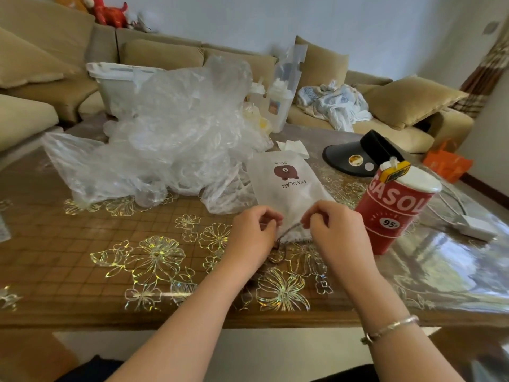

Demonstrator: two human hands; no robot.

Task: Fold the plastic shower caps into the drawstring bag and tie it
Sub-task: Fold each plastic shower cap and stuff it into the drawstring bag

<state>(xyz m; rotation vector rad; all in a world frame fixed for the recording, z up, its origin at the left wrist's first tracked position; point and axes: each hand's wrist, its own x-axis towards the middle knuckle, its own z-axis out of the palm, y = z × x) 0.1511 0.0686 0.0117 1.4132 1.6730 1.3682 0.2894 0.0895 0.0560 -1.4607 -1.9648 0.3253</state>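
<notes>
Fingers (268,220) of the left hand (252,232) are curled and pinch the near, gathered mouth of the drawstring bag (286,186); those of the right hand (334,230) are curled the same way, pinching the dark drawstring (289,232) that runs across that mouth. Both hands sit close together, just apart, low over the table (82,249). A thin bracelet (391,328) circles the right wrist.

White and printed with a brown bear and the word POPULAR, the bag lies flat on the table, stretching away from the hands. Its far left edge touches a loose heap of clear plastic shower caps (170,139), piled behind and to the left. Just right of the right hand stands a red canister (394,210) lettered GASOL. Behind it lies a black visor (360,155), and a white charger (476,227) with its cable rests near the table's right side. A beige sofa (165,53) runs along the wall beyond.
</notes>
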